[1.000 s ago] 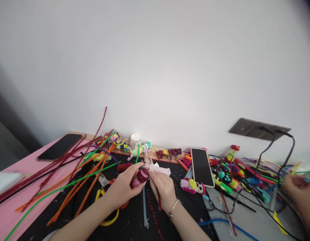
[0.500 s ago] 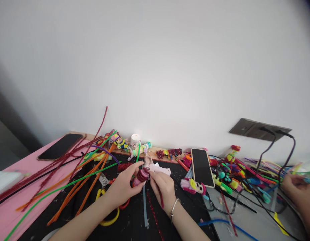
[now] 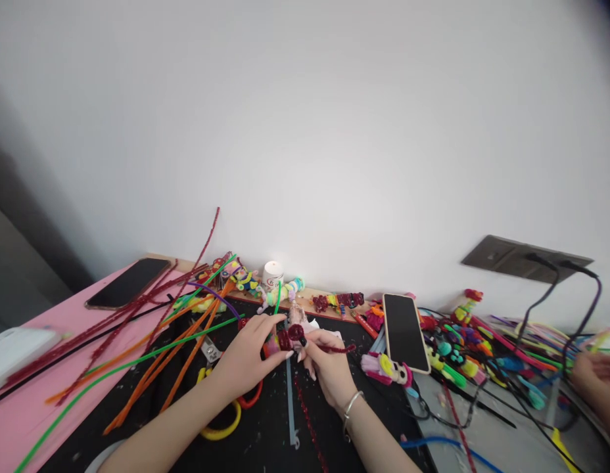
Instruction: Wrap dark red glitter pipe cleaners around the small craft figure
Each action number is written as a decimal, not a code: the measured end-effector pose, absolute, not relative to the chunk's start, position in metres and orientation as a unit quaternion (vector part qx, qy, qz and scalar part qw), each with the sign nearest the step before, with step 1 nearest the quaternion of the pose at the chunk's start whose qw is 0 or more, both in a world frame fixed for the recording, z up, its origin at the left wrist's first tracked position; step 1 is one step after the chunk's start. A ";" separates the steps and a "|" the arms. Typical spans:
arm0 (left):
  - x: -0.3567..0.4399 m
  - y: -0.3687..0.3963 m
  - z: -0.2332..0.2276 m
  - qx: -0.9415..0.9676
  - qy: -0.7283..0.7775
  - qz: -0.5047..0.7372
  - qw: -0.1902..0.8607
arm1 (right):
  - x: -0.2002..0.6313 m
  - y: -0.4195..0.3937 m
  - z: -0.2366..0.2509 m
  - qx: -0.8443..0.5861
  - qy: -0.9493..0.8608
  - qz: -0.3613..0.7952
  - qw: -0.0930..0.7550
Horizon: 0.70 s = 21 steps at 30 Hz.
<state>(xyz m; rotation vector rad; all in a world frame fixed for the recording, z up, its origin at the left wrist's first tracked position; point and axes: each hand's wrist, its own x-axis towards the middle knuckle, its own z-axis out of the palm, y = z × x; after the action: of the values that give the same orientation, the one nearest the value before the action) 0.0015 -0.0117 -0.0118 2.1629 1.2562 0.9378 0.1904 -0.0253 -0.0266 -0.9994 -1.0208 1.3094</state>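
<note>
My left hand [image 3: 250, 351] is closed round a small pink and dark red pipe-cleaner figure [image 3: 286, 339], held just above the black mat [image 3: 265, 440]. My right hand [image 3: 330, 368] pinches at the figure's right end. A dark red pipe-cleaner tail [image 3: 345, 349] sticks out past its fingers. Partly hidden behind the hands lies something white. Under my left forearm are scissors with yellow and red handles [image 3: 223, 427]. A red tinsel strip [image 3: 309, 424] and a thin grey-blue strip [image 3: 290, 414] lie below the hands.
Orange, green and red pipe cleaners [image 3: 162, 348] spread across the left side. A dark phone [image 3: 128, 282] rests on the pink sheet; another phone [image 3: 406, 332] leans at right. Finished figures [image 3: 390, 369], cables [image 3: 529, 309] and a white paper cup [image 3: 273, 274] stand around. A co-worker's hand [image 3: 598, 378] is far right.
My right hand has turned, and the dark red tail now points right instead of down. The figure's dark red end has come into view. The whole scene has shifted slightly right.
</note>
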 end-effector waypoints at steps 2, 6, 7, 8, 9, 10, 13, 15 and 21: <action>0.001 -0.014 -0.008 0.784 0.439 0.373 0.233 | 0.191 -0.025 -0.025 -0.417 -0.426 0.578 0.557; 0.002 -0.017 -0.003 0.769 0.402 0.395 0.302 | 0.192 -0.026 -0.024 -0.408 -0.429 0.610 0.526; 0.002 -0.017 -0.003 0.763 0.396 0.393 0.326 | 0.192 -0.026 -0.025 -0.407 -0.432 0.613 0.522; 0.003 -0.016 -0.004 0.756 0.393 0.391 0.347 | 0.193 -0.026 -0.026 -0.405 -0.435 0.614 0.519; 0.004 -0.016 -0.005 0.748 0.392 0.392 0.365 | 0.193 -0.026 -0.027 -0.403 -0.438 0.613 0.519; 0.005 -0.015 -0.006 0.740 0.392 0.394 0.379 | 0.193 -0.026 -0.028 -0.401 -0.442 0.612 0.519; 0.006 -0.013 -0.007 0.712 0.392 0.404 0.419 | 0.193 -0.025 -0.031 -0.395 -0.456 0.602 0.522; 0.007 -0.012 -0.007 0.689 0.392 0.410 0.452 | 0.193 -0.025 -0.032 -0.391 -0.467 0.597 0.523; 0.009 -0.012 -0.004 0.623 0.400 0.445 0.504 | 0.192 -0.026 -0.031 -0.389 -0.455 0.600 0.531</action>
<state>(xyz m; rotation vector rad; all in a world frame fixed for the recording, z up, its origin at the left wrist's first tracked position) 0.0095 -0.0120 -0.0044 1.5037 0.9662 1.0751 0.1920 -0.0255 -0.0312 -0.9275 -1.0854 1.4323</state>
